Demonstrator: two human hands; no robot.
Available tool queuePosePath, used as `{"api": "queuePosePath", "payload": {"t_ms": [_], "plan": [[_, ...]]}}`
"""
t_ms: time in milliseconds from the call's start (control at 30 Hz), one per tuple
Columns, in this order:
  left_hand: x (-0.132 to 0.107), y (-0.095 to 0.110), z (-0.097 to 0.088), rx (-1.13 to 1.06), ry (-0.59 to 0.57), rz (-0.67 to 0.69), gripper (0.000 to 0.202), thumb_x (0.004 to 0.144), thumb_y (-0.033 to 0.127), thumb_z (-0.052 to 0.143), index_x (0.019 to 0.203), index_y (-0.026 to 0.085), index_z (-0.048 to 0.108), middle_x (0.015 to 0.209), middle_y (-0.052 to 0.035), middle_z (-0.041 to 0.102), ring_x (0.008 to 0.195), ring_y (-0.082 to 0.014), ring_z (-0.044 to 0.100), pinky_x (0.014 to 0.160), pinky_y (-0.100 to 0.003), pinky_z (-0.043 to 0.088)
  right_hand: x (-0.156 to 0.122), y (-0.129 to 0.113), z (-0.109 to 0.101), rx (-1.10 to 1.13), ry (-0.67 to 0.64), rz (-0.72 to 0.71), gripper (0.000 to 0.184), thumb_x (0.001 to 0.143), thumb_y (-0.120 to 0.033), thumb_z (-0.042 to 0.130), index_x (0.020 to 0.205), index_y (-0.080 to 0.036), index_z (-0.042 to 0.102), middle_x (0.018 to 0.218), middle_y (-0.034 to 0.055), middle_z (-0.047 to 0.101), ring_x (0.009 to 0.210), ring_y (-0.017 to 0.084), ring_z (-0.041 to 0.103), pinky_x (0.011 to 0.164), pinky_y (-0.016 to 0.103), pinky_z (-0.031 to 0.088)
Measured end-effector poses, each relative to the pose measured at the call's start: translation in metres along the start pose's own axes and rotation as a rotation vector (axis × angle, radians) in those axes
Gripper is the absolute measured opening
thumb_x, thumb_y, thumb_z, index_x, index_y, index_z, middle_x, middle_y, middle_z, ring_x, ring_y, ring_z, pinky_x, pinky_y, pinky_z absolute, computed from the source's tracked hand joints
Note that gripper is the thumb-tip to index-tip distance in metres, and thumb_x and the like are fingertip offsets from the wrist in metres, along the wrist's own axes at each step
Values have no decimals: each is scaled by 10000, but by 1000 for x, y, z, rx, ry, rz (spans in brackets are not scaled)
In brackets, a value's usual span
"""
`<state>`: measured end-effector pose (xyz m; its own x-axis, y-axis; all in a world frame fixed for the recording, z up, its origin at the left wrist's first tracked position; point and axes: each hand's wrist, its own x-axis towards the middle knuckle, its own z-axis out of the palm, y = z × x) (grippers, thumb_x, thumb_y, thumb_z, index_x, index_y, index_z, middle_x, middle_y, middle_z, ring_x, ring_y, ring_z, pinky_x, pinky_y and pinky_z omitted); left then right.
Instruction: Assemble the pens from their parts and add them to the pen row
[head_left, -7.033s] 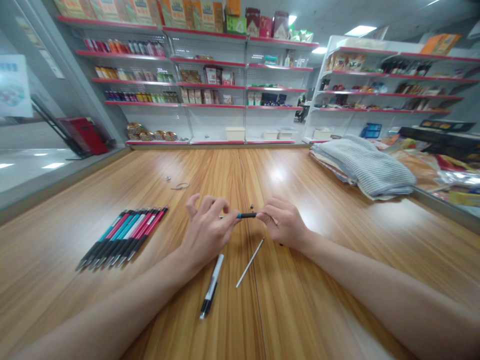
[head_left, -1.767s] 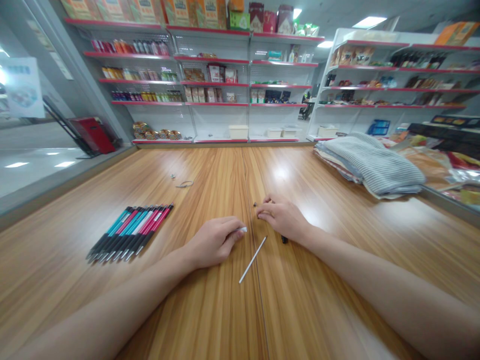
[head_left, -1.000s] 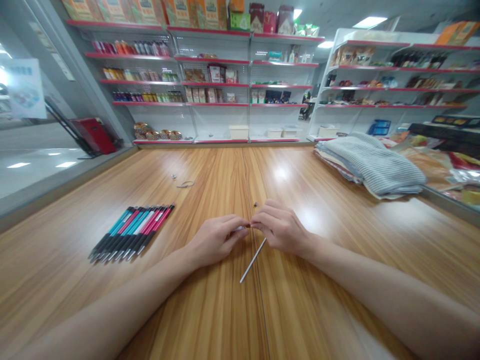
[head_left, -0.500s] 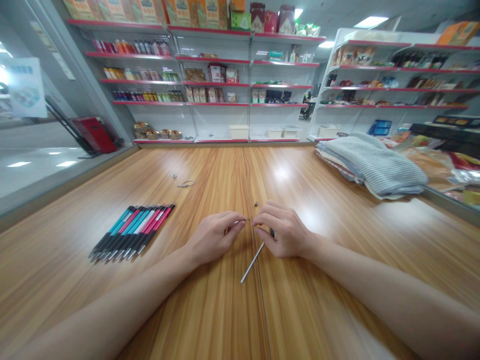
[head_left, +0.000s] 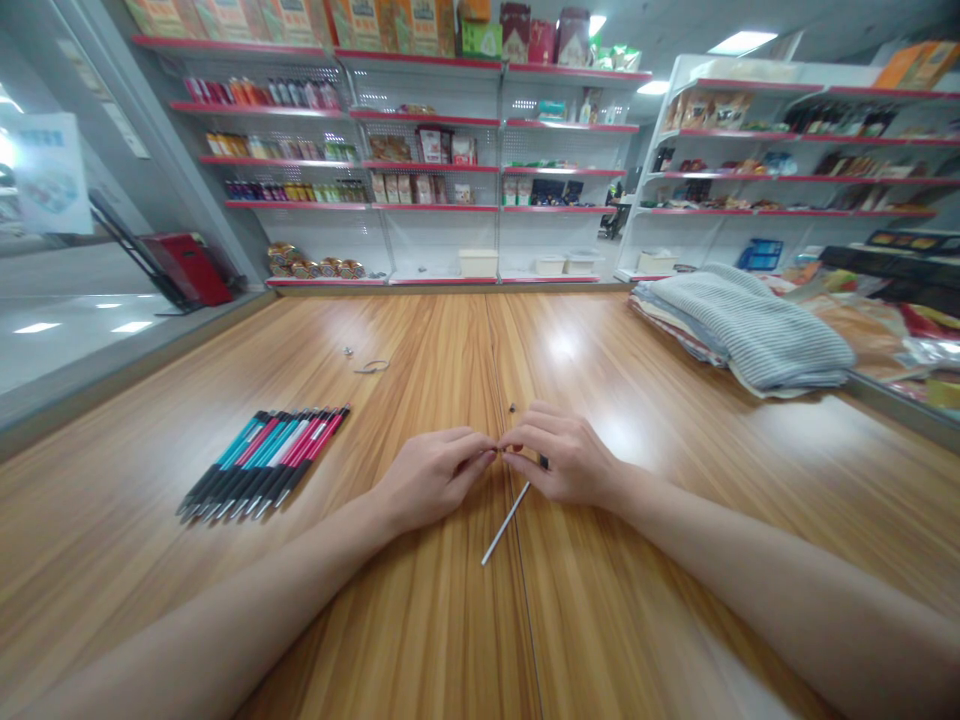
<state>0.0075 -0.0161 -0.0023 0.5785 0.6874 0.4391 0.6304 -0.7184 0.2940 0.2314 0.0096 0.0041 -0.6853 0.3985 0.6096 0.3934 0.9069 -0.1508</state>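
Note:
Over the middle of the table, my left hand [head_left: 429, 478] and my right hand [head_left: 568, 458] meet at the fingertips. Each pinches thumb against fingers around something tiny and dark, too small to make out. Below my right hand lies a thin white rod [head_left: 504, 525] resembling a pen refill, its upper end close to the hand. A dark piece [head_left: 544, 463] shows partly beneath my right palm. Just beyond the fingers sits a small black part [head_left: 512, 408]. To the left, several ballpoint pens [head_left: 262, 465] in blue, pink and white with black grips lie side by side.
Farther back on the wooden table [head_left: 450, 340] are a thin wire-like loop [head_left: 372, 367] and a tiny metallic piece [head_left: 348, 351]. Folded striped cloths [head_left: 750, 325] are stacked at the right. Stocked shelves [head_left: 427, 205] stand behind the table, with a red hand truck [head_left: 191, 270] at left.
My right hand has shifted slightly left and my left hand slightly right, so their fingertips, apart before, now meet. The pens and the white rod have stayed put.

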Motion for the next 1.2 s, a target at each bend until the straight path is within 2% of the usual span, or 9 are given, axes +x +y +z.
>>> {"api": "queuePosePath", "payload": {"t_ms": [500,633,867,1100,1200], "plan": [[1,2,0,-7,-10,-23,210,955,285,448,979,210,643,832,-24,656,728,-131,591,642,-242,399,0,3,2,-32,-11,35,157,935,-222,487,825,-177,589,776,56,616,763,180,519,707,315,424],[1,2,0,-6,4,-33,192,948,266,454,955,199,634,838,-24,663,728,-130,594,647,-243,405,0,4,1,-43,11,90,165,936,-222,480,816,-172,581,759,53,596,753,177,513,687,307,410],[0,-1,1,-23,27,-86,193,945,274,454,968,201,631,826,-24,662,719,-133,595,647,-244,416,-1,11,5,-25,-12,210,78,882,-195,553,841,-176,617,868,72,599,870,196,549,755,319,447],[0,-2,-2,-101,66,-129,213,952,278,453,1013,194,638,890,-33,679,787,-143,612,711,-254,441,-5,16,10,61,-40,239,74,826,-142,596,854,-184,652,889,69,580,962,209,560,838,340,466],[0,-3,-3,-138,83,-146,234,960,285,438,1015,184,642,866,-38,671,762,-140,600,704,-255,436,-5,17,11,71,-39,247,82,815,-135,599,853,-183,655,891,68,583,954,207,561,839,339,465]]}}
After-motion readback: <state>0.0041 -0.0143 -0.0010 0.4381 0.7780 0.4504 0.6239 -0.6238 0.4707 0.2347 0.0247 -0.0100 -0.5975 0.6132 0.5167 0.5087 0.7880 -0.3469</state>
